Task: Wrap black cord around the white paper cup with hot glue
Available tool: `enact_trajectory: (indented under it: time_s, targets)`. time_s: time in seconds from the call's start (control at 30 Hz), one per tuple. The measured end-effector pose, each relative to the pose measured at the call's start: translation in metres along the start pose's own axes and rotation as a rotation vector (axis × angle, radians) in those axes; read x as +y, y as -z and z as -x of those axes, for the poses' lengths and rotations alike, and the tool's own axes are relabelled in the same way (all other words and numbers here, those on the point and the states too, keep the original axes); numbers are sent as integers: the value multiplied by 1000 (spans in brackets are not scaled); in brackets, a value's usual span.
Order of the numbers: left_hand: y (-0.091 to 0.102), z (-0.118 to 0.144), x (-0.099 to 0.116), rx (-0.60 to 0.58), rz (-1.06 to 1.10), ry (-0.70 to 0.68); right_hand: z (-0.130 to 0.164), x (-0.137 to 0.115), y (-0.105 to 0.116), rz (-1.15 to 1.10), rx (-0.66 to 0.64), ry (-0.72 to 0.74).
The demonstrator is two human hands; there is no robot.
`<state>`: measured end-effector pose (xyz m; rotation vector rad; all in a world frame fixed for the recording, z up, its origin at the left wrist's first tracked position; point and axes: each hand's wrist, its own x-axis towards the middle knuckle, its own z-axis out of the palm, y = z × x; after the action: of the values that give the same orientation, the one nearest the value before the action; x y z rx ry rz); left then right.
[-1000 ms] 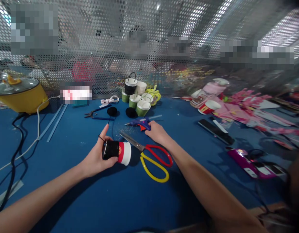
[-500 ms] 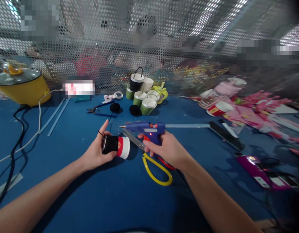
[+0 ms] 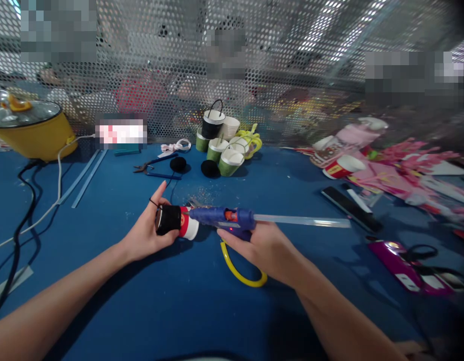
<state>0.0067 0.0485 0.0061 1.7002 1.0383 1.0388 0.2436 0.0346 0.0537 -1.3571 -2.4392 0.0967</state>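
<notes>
My left hand [image 3: 147,230] is closed around a small paper cup [image 3: 192,229], which lies on its side with its white rim to the right. A black band wraps the cup's lower part, leaving a red section bare, and a black cord loops near my left fingers. In my right hand [image 3: 264,248] is a blue hot glue gun [image 3: 220,216] with a lit red light. A long clear glue stick [image 3: 303,220] sticks out of its back. The gun's nozzle is at the red part of the cup; whether it touches I cannot tell. Yellow-handled scissors [image 3: 241,275] lie partly hidden underneath.
Green and black wrapped cups [image 3: 230,163] stand at the back beside two black discs [image 3: 210,169] and pliers [image 3: 152,168]. A yellow pot [image 3: 39,133] with cables is at left. On the right lie a phone [image 3: 350,208], a purple power strip [image 3: 401,265] and pink craft pieces [image 3: 393,183].
My right hand has brought the glue gun down, so its nozzle went from above the cup to the cup's red part. My left hand still holds the cup, barely shifted.
</notes>
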Motion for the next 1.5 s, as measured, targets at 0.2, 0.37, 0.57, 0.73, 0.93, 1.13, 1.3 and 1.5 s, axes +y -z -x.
enact_trajectory:
  time_s: [0.2, 0.37, 0.57, 0.73, 0.93, 1.13, 1.3, 1.5]
  targets:
    - [1, 0, 2, -13, -3, 7, -2, -7, 8, 251, 2, 290]
    - [2, -1, 2, -14, -6, 32, -3, -13, 14, 141, -34, 274]
    - [2, -1, 0, -10, -24, 31, -4, -17, 13, -66, -66, 90]
    - [2, -1, 0, -9, -1, 20, -6, -20, 16, -118, -97, 35]
    - [3, -1, -1, -20, 3, 26, -3, -16, 15, -31, -74, 93]
    - [3, 0, -1, -59, 12, -14, -5, -8, 15, 126, -37, 198]
    - [2, 0, 1, -74, 39, -43, -10, -5, 8, 86, -9, 106]
    - [2, 0, -1, -85, 33, -65, -10, -8, 12, -70, -18, 24]
